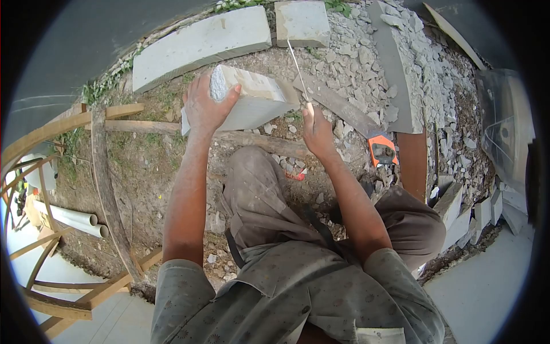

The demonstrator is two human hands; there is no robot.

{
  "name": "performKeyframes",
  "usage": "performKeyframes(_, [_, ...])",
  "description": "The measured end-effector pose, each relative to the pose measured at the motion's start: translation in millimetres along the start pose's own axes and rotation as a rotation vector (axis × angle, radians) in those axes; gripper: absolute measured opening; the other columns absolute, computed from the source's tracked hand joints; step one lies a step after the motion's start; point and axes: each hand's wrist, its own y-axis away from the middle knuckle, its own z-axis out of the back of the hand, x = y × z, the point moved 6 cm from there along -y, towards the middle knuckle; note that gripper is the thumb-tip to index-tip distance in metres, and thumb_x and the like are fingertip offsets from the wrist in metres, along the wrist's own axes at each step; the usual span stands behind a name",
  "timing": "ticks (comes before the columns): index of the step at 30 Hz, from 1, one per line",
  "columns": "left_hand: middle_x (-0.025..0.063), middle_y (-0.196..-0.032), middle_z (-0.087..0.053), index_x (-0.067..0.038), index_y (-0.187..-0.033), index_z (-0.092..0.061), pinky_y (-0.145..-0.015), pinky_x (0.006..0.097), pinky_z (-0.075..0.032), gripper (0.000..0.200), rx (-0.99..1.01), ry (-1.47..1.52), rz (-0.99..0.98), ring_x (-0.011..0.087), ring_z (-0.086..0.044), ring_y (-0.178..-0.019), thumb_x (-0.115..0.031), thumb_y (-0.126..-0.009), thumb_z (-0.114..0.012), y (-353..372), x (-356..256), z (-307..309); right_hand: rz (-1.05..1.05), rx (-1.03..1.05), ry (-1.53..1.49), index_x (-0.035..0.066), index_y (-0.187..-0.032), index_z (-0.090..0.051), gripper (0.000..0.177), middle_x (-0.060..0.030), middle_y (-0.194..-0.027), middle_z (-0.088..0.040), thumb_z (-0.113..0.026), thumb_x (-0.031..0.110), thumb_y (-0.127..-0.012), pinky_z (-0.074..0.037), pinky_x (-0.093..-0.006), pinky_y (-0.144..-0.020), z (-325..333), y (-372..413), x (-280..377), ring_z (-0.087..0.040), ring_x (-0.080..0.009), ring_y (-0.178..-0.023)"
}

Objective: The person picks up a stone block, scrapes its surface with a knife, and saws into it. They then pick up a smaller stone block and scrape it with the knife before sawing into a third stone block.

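My left hand [207,106] grips one end of a pale lightweight block [249,112], fingers over the far side and thumb across its top edge. That block stands tilted on the ground in front of my knee, with a rough, broken grey patch by the thumb. My right hand [318,133] is closed around the near end of a thin, straight, pale tool [297,69], pointing away from me to the right of the block. Its exact kind is hidden by the edge-on angle. A handsaw with an orange and black handle [382,151] lies on rubble to the right.
Another long block [203,47] and a shorter one [303,24] lie ahead by the dark wall. Broken chips [358,60] cover the ground at right, beside a grey board [396,69]. Wooden poles [106,183] and white pipes [71,219] are at left.
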Motion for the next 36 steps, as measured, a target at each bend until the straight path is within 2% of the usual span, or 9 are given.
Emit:
performKeyframes(3, [0.0176,-0.124,-0.063,-0.003,-0.131,-0.059,-0.104,0.0529,-0.037,0.078,0.037,0.054,0.035,0.0357,-0.055,-0.122,-0.060,-0.078,-0.072,1,-4,4,0.071,-0.018,-0.175,0.000,-0.116,-0.053,0.031,-0.0268,-0.086,-0.067,-0.048,0.028,-0.104,-0.050,-0.0531,-0.073,15,13,54,-0.065,-0.0491,-0.083])
performKeyframes(8, [0.0177,-0.122,-0.062,-0.004,-0.131,-0.059,-0.104,0.0522,-0.037,0.078,-0.008,0.016,-0.027,0.0355,-0.054,-0.122,-0.059,-0.079,-0.072,8,-3,5,-0.021,-0.001,-0.019,0.000,-0.114,-0.057,0.038,-0.0284,-0.091,-0.064,-0.045,0.035,-0.106,-0.049,-0.0487,-0.075,-5,-11,-10,-0.065,-0.0459,-0.087])
performKeyframes(12, [0.0187,-0.125,-0.061,-0.004,-0.131,-0.059,-0.105,0.0525,-0.037,0.078,0.020,0.023,0.027,0.0359,-0.054,-0.122,-0.059,-0.079,-0.072,4,-4,6,-0.032,-0.028,-0.167,-0.001,-0.116,-0.057,0.041,-0.0294,-0.090,-0.065,-0.042,0.037,-0.106,-0.049,-0.0509,-0.080,20,9,45,-0.064,-0.0478,-0.090])
performKeyframes(15, [0.0191,-0.126,-0.061,-0.003,-0.131,-0.059,-0.105,0.0527,-0.037,0.079,0.009,0.007,-0.003,0.0367,-0.054,-0.122,-0.060,-0.078,-0.073,5,-4,4,-0.052,0.199,0.067,0.000,-0.118,-0.057,0.038,-0.0290,-0.091,-0.066,-0.045,0.034,-0.105,-0.050,-0.0509,-0.075,-21,-9,-14,-0.064,-0.0486,-0.088])
performKeyframes(19, [0.0194,-0.126,-0.061,-0.003,-0.132,-0.058,-0.106,0.0531,-0.036,0.080,0.036,-0.029,0.015,0.0377,-0.054,-0.123,-0.061,-0.079,-0.072,17,-6,1,-0.008,-0.022,-0.169,0.000,-0.124,-0.056,0.043,-0.0307,-0.098,-0.067,-0.047,0.037,-0.103,-0.050,-0.0539,-0.082,23,3,70,-0.064,-0.0506,-0.093])
performKeyframes(22, [0.0194,-0.126,-0.061,-0.003,-0.132,-0.058,-0.106,0.0532,-0.036,0.079,0.029,-0.035,0.001,0.0379,-0.054,-0.123,-0.060,-0.079,-0.072,9,-10,3,-0.083,0.152,0.085,0.000,-0.123,-0.056,0.041,-0.0301,-0.096,-0.067,-0.046,0.034,-0.104,-0.050,-0.0534,-0.081,-15,1,6,-0.064,-0.0502,-0.093])
performKeyframes(24, [0.0193,-0.126,-0.061,-0.003,-0.132,-0.058,-0.105,0.0534,-0.036,0.079,0.011,-0.029,-0.022,0.0379,-0.054,-0.122,-0.059,-0.079,-0.073,4,-10,4,-0.064,0.053,0.080,0.000,-0.123,-0.056,0.039,-0.0298,-0.092,-0.067,-0.046,0.033,-0.104,-0.050,-0.0537,-0.078,-2,-2,-7,-0.065,-0.0504,-0.089])
performKeyframes(29, [0.0190,-0.126,-0.063,-0.004,-0.134,-0.058,-0.103,0.0525,-0.039,0.070,0.028,0.028,0.020,0.0373,-0.057,-0.120,-0.051,-0.083,-0.072,12,-4,8,0.013,-0.071,-0.104,0.000,-0.115,-0.059,0.039,-0.0296,-0.084,-0.064,-0.045,0.034,-0.105,-0.049,-0.0511,-0.072,16,13,34,-0.064,-0.0489,-0.079])
performKeyframes(36, [0.0210,-0.120,-0.064,-0.003,-0.131,-0.059,-0.101,0.0514,-0.040,0.067,-0.006,-0.009,0.004,0.0385,-0.058,-0.116,-0.049,-0.084,-0.071,16,-10,11,-0.033,0.029,-0.017,-0.002,-0.109,-0.059,0.038,-0.0316,-0.085,-0.065,-0.046,0.033,-0.103,-0.049,-0.0556,-0.076,-1,19,30,-0.064,-0.0517,-0.086])
